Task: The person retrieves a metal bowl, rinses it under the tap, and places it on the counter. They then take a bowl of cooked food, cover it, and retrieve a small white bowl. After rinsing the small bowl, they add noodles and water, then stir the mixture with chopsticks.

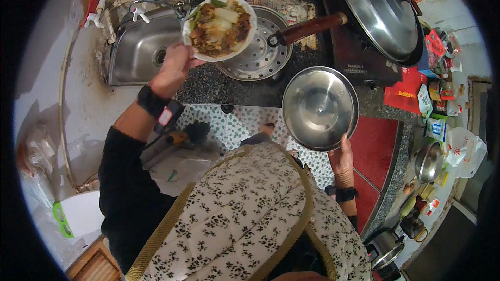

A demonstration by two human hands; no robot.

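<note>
My left hand (174, 70) grips the rim of a white bowl (186, 33) by its lower left side. Cooked food (220, 27) with pale cabbage leaves and brown sauce fills it. Below the bowl, and partly hidden by it, a perforated metal steamer tray (269, 56) rests on the counter. In my right hand (341, 164) is a round stainless steel lid (320, 109), held by its lower edge over the counter's front. A small fastener shows at its centre, and its broad face is turned up toward me.
A steel sink (136, 54) lies left of the bowl. On the stove (359, 60), a lidded wok (384, 11) points its wooden handle (312, 29) over the steamer tray. Jars, packets and a metal bowl (429, 162) crowd the right-hand counter (384, 207).
</note>
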